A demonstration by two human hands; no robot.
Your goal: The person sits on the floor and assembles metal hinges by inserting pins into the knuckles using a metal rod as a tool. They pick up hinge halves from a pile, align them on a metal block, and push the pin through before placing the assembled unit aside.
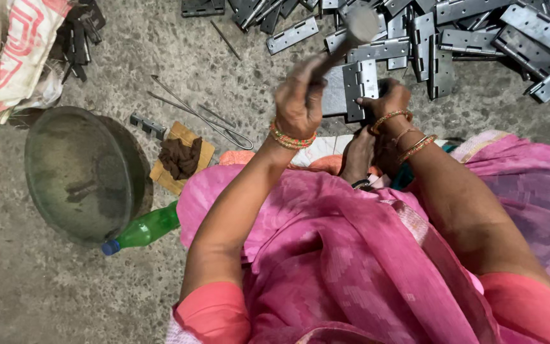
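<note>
Two hands busy: left hand (297, 102) fingers wrapped round raised hammer (351, 32), right hand (386, 99) fingers pinning hinge (351, 89) flat on floor (65, 299). Strike square on the knuckle; keep right fingertips clear of the head's path.

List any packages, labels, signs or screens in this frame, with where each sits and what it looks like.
Woven sack: top left corner on the floor, crumpled, off-white with red printed outlines.
Green plastic bottle: lying on its side on the floor beside the round metal basin, blue cap, no label visible.
No signs or screens in view.
</note>
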